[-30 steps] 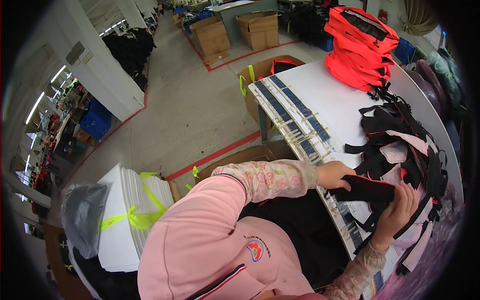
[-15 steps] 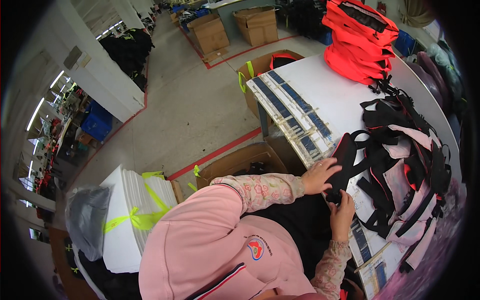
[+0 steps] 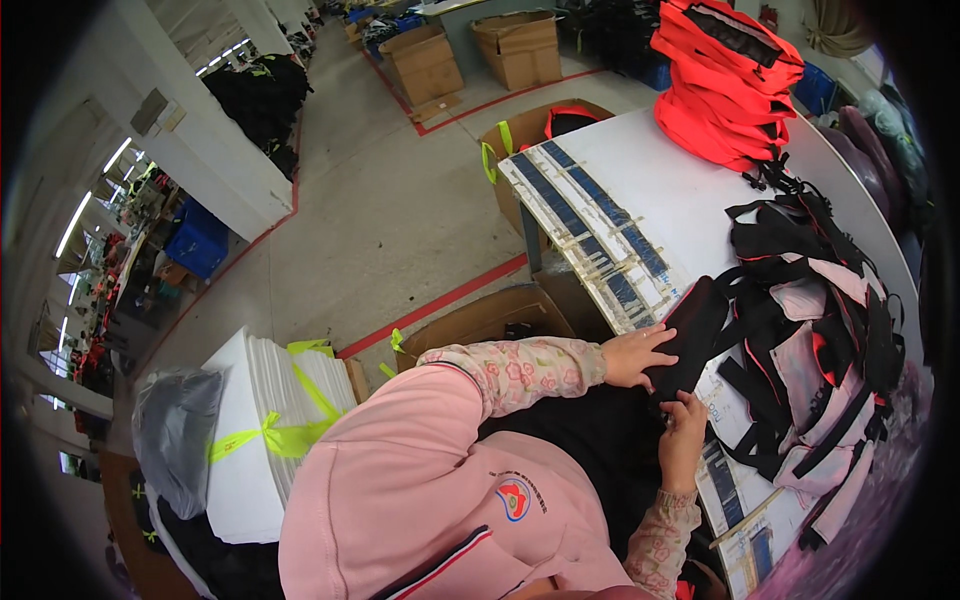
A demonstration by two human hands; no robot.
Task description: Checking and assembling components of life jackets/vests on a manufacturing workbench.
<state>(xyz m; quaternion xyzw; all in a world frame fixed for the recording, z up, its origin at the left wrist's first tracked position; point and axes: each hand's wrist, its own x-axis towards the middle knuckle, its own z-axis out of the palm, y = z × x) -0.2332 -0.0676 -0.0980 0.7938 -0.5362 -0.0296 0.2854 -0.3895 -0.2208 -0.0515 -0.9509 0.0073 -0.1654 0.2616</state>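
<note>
A black padded strap [image 3: 697, 325] with a thin red edge lies at the table's near edge, its broad face up. My left hand [image 3: 638, 358] rests on its left side, fingers spread and lying flat. At the strap's lower end, my right hand [image 3: 682, 437] is closed, thumb and fingertips pinching the edge. What lies beneath the fingertips is hidden. Just right of the strap is a tangled heap of black straps and pale pink-grey padded pieces [image 3: 800, 355] with red trim, its webbing touching or nearly touching the strap.
Bright red bags [image 3: 725, 85] are stacked at the white table's [image 3: 640, 160] far end. Open cardboard boxes [image 3: 490, 318] stand beside the table on the left. White sheets [image 3: 250, 440] tied with yellow-green ribbon are stacked at lower left. Purple plastic wrap [image 3: 890, 490] lies at the right.
The padded strap has turned flatter, showing more of its broad black face. My left hand's fingers have slid slightly down along it; my right hand keeps its pinch at the lower end.
</note>
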